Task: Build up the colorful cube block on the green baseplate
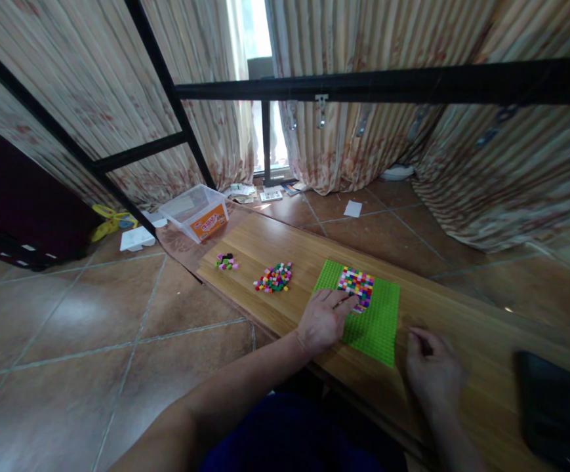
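Multicoloured brick patch (357, 280) sits on the green baseplate (383, 321), with the left hand (326, 319) reaching over the baseplate's left side, its fingertips at the patch; I cannot tell whether they pinch a brick. Just right of the baseplate, the right hand (435, 367) is loosely curled above the wooden table (309, 239), and whether it holds anything is hidden. Left of the baseplate lies a loose brick pile (275, 278), then a smaller pile (226, 262), and farther left a clear plastic box (209, 223). Well right of the baseplate lies a dark flat object (555, 410).
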The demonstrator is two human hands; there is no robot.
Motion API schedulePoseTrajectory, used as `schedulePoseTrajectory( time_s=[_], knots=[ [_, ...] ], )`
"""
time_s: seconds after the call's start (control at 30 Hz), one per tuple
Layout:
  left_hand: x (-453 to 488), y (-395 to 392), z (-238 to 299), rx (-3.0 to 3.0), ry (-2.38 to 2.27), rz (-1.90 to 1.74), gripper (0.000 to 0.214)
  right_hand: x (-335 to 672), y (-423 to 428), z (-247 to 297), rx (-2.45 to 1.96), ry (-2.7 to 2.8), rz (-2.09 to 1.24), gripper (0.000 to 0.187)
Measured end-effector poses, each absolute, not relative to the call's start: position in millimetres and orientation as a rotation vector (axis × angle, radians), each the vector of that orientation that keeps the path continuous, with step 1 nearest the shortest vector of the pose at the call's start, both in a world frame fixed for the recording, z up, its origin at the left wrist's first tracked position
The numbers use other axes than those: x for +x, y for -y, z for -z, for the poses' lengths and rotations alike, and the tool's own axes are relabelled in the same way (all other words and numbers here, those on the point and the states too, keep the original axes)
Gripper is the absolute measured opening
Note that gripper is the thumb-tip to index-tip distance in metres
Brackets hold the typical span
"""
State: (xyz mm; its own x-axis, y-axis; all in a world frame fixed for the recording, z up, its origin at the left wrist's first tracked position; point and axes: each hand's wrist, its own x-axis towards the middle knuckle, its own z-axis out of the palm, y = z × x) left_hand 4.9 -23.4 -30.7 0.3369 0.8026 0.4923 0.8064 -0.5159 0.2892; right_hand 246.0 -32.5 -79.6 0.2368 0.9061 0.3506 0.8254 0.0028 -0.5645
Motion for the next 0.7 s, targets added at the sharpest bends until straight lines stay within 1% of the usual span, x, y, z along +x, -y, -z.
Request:
schedulePoseTrajectory(
  time_s=[0.3,0.7],
  knots=[
    [6.1,19.9,33.7,-2.623,1.512,1.008,0.034,245.5,32.5,78.0,-1.843,1.594,-0.153,0.041],
    [7.5,16.5,35.6,-2.665,1.483,0.948,0.034,245.5,33.3,80.3,-1.837,1.572,-0.166,0.041]
  ],
)
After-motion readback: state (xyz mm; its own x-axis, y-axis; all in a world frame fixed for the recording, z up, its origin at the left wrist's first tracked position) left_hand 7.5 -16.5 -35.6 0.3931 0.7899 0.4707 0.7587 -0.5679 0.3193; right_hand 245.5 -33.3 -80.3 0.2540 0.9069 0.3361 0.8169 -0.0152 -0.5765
